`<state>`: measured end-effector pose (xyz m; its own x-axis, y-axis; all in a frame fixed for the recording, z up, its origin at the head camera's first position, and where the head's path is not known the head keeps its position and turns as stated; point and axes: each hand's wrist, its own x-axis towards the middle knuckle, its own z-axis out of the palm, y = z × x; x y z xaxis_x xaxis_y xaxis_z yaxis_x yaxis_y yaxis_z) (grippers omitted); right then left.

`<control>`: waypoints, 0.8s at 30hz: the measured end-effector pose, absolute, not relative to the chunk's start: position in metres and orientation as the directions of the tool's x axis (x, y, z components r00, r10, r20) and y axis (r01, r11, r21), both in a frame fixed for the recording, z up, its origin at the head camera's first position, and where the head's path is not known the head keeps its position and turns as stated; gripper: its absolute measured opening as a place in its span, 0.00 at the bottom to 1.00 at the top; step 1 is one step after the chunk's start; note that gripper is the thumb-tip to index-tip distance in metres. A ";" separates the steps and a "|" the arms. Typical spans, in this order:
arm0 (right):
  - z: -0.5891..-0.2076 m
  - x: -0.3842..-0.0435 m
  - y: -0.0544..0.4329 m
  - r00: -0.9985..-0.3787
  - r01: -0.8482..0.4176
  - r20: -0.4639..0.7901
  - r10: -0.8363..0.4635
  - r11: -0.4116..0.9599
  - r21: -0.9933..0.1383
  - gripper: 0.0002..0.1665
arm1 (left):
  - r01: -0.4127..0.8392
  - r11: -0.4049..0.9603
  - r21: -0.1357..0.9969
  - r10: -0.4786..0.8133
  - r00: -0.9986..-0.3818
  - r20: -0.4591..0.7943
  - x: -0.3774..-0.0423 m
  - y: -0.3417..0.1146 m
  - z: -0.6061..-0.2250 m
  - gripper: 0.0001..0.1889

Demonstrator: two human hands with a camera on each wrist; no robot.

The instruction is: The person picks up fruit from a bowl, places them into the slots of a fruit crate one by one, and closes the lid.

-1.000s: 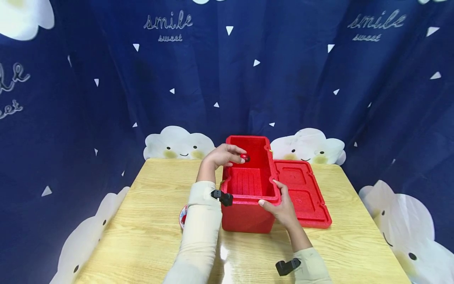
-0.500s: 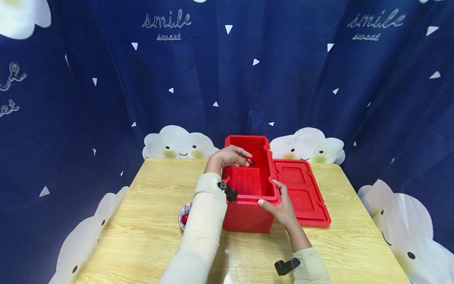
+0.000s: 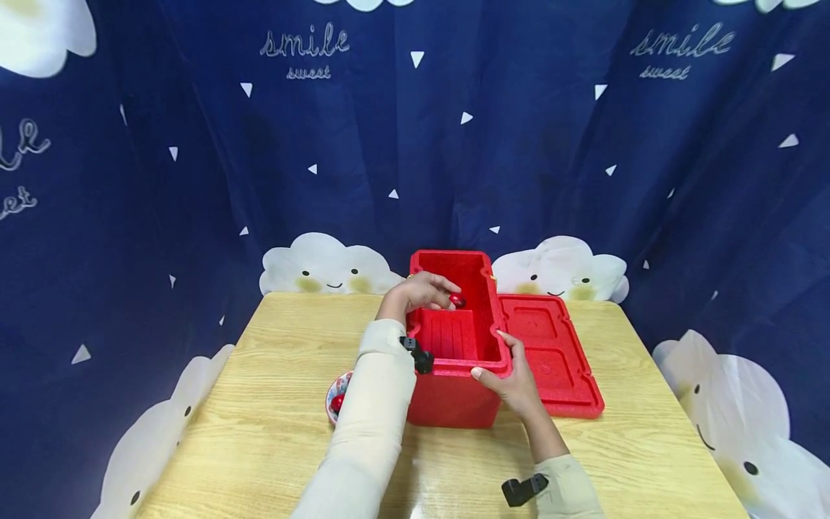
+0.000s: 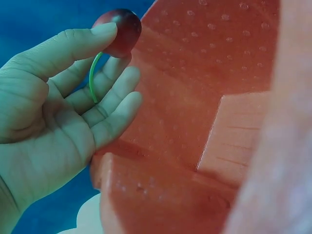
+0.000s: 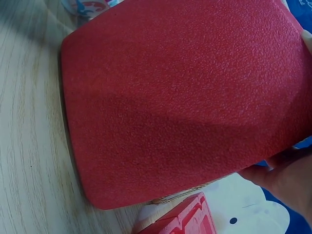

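The left hand (image 3: 423,292) pinches a dark red cherry (image 3: 457,299) with a green stem between thumb and fingers, at the mouth of the open red box (image 3: 454,400), while the right hand (image 3: 519,382) grips that box's near right corner. Just right of it, the red lid (image 3: 563,371) lies on the wooden table (image 3: 292,346); to the left, a patterned bowl (image 3: 329,395), half hidden by the sleeve (image 3: 366,425), seems to hold at least one more red fruit (image 3: 336,403).

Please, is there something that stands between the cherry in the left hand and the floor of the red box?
Nothing visible does. The left hand pinches the cherry at the open top of the box; the lid lies beside it.
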<state>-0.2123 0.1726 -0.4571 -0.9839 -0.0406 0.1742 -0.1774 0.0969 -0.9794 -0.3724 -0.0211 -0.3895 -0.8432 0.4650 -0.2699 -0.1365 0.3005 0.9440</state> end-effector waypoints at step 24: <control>-0.450 -0.210 0.176 -0.987 -0.143 0.132 -0.097 0.116 -0.983 0.49 | 0.139 0.294 0.945 0.436 -0.900 -0.003 -0.314 -0.059 -0.378 0.21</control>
